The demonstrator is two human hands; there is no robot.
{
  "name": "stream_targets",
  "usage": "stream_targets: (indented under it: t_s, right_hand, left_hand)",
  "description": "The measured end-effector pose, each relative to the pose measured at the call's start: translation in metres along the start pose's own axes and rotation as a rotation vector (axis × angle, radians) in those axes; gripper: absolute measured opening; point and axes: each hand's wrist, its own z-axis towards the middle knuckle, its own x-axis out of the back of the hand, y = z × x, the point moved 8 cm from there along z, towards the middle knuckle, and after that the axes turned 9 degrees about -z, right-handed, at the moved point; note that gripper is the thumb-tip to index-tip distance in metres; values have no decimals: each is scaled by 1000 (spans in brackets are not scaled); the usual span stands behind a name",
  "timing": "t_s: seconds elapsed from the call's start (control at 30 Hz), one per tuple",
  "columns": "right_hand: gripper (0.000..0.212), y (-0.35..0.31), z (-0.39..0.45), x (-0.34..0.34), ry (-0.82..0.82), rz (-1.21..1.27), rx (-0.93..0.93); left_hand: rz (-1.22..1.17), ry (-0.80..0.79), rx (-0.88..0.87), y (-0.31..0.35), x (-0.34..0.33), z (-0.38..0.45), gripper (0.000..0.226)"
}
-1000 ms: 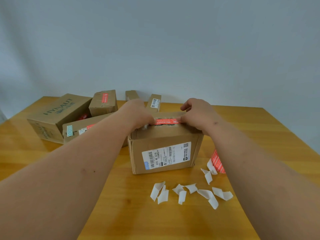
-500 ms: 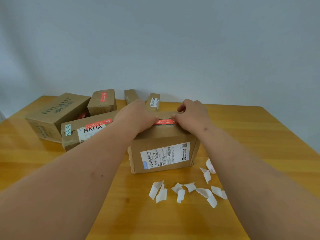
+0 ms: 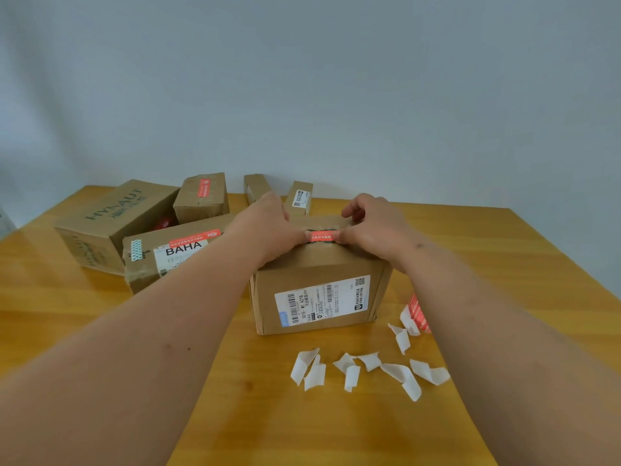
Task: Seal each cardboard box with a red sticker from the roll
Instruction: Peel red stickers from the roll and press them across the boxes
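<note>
Both your hands rest on top of the cardboard box [image 3: 319, 297] nearest you on the wooden table [image 3: 504, 264]. A red sticker [image 3: 322, 236] lies across the seam on the box top. Your left hand [image 3: 265, 227] and right hand [image 3: 373, 227] press down on its 2 ends, thumbs close together, most likely to smooth it flat so that it bonds. Your right fingers are curled above the lid; your left fingers are hidden behind the hand, so I cannot tell how they lie.

The sticker roll [image 3: 416, 312] lies just right of the box, half hidden by your right forearm, within easy reach. Peeled white backing strips [image 3: 369, 368] are scattered in front. Further back on the left, a box marked BAHA [image 3: 161, 260] and a small box [image 3: 201, 196] already carry red stickers.
</note>
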Motion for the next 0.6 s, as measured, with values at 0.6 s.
stream_targets:
  t_s: [0.6]
  right_hand:
    - [38,3,8,-5,-29,25,-117]
  left_hand:
    - [-118,-8,40,-6,0,2,36]
